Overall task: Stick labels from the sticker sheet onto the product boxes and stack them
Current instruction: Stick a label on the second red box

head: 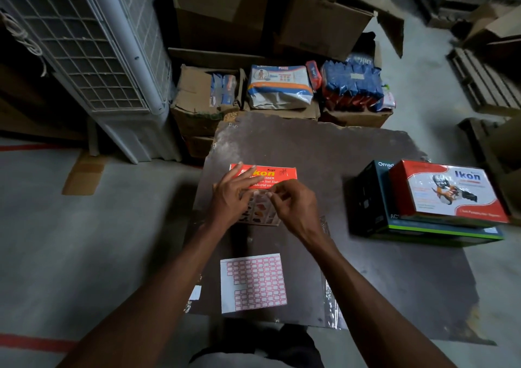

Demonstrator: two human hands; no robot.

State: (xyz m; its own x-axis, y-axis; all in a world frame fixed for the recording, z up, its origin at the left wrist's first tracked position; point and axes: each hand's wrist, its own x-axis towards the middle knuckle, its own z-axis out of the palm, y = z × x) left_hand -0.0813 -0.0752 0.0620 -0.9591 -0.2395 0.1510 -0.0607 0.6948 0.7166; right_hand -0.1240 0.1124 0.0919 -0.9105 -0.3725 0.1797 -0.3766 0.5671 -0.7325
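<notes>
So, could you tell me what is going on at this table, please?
A person is labelling boxes. The left hand rests with straight fingers on a red box at mid-table, while the right hand pinches something small, probably a label, just above it. The sticker sheet lies nearer the person, and two boxes are stacked on the right.

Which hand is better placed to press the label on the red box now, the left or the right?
Probably the right hand: its curled fingertips seem to pinch something small just above the red box. The left hand lies with straight fingers on that box, steadying it.
</notes>
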